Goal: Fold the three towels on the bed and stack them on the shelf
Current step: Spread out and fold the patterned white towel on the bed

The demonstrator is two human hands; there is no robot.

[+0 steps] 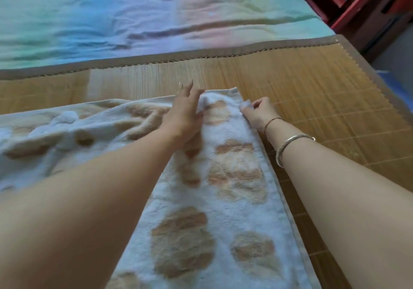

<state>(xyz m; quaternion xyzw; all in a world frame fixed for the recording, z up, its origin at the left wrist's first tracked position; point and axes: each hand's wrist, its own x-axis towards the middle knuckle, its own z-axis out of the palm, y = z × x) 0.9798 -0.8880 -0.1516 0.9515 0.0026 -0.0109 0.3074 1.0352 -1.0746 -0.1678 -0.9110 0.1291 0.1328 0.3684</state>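
Nearest the camera, at six o'clock, lies the near end of the towel, white with tan blotches, a long strip on the bamboo mat that covers this side of the bed. Its long axis runs from six o'clock up toward twelve, where its far end sits just under both hands; a rumpled part spreads away toward nine o'clock. The left hand rests on the far end with fingers mostly straight and spread, pressing the cloth down, holding nothing. The right hand is at the towel's right edge near the far corner, fingers curled and pinching a bit of the hem. Both hands are about equally close to that far edge, the right one nearer the corner, so the coming fold likely turns on bringing that far end back toward six o'clock. Beyond the mat, at twelve o'clock, a pastel sheet covers the bed; dark red furniture stands at two o'clock.
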